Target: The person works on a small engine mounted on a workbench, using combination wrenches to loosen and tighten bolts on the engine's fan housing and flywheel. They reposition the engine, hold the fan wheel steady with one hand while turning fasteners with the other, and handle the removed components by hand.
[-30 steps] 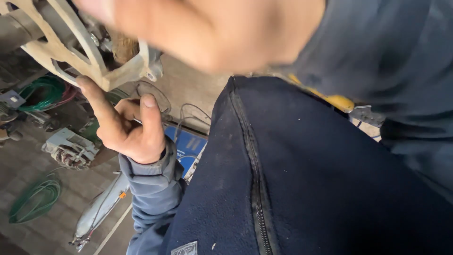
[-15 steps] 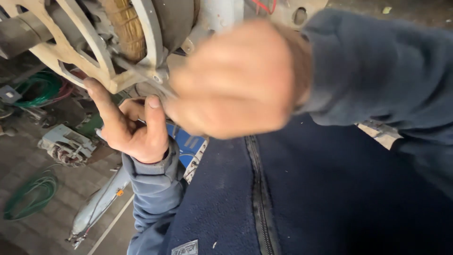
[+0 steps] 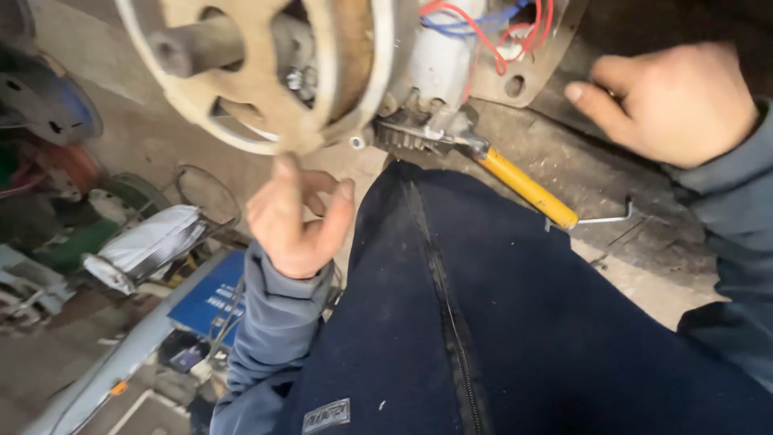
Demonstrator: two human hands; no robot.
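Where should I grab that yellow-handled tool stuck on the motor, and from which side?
Probably the yellow handle, near its free lower end. The tool's metal head is wedged against the motor, so only the handle sticks out bare, slanting down over the dark trouser leg. Come from the right, where the right hand is already closest.

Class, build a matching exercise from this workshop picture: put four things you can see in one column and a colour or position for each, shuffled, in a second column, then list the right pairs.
Things
1. tool handle
2. left hand
3. right hand
4. wires

Descriptions
A. red and blue, looping at the top of the motor
B. yellow, slanting down to the right from the motor
C. under the motor's round end plate, fingers pointing up
D. at the upper right, above the floor, holding nothing

Pairs: 1-B, 2-C, 3-D, 4-A
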